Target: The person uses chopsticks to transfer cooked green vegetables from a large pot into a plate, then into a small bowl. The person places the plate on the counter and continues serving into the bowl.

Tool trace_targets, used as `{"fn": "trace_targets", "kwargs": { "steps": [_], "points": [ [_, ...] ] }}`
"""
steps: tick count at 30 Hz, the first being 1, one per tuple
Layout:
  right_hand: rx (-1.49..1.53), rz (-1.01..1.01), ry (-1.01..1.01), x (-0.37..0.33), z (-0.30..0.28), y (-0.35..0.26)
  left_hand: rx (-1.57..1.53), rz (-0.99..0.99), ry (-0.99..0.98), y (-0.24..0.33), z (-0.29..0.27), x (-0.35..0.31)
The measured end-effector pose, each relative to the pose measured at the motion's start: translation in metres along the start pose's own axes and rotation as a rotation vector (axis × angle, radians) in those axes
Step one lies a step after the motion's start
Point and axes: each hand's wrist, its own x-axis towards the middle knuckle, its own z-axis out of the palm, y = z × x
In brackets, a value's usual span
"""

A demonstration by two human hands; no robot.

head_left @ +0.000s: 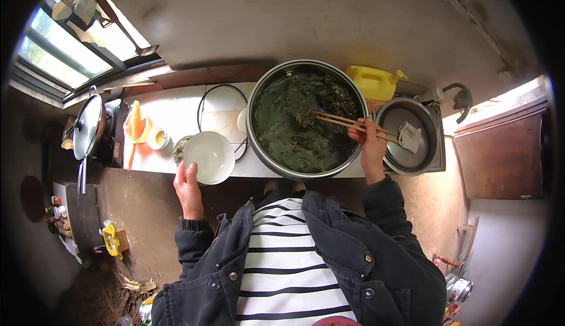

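My left hand (188,192) grips the rim of a pale, shallow bowl (209,157), thumb on top, over the counter's front edge. The bowl looks bare inside. In my right hand (372,149) is a pair of long wooden chopsticks (338,119), reaching leftward into a large metal pot (256,143). Their tips meet a dark clump of chopped greens (303,116). Dark green liquid and leafy matter (279,96) fill the pot, with more chopped greens (336,97) at its far right. Partly covered by the bowl is a dish of greenish food (179,149).
Right of the pot, a metal basin (406,158) sits in the sink with a white cloth (409,137) on its rim. A yellow jug (374,83) stands behind. To the left are an orange container (136,125), a small cup (158,137), a black cable (200,109) and a lidded pan (89,127).
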Motion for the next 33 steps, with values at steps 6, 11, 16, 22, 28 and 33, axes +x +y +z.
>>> {"fn": "trace_targets", "kwargs": {
  "steps": [6,11,16,22,28,33],
  "points": [
    [0.177,0.104,0.100,-0.005,-0.011,-0.031,-0.236,-0.025,-0.192,0.011,0.043,0.017],
    [0.157,0.009,0.047,-0.035,0.009,-0.080,-0.167,-0.120,-0.443,0.016,0.091,0.024],
    [-0.055,-0.086,-0.193,-0.079,0.043,-0.107,-0.156,-0.124,-0.583,0.013,0.126,0.018],
    [-0.522,-0.331,-0.462,-0.104,0.056,-0.133,-0.125,-0.184,-0.633,-0.001,0.137,0.020],
    [-0.274,-0.288,-0.207,-0.088,0.021,-0.141,-0.183,-0.247,-0.649,-0.003,0.138,0.018],
    [-0.224,-0.168,-0.013,-0.027,-0.011,-0.102,-0.190,-0.212,-0.624,-0.001,0.138,0.018]
  ]
}}
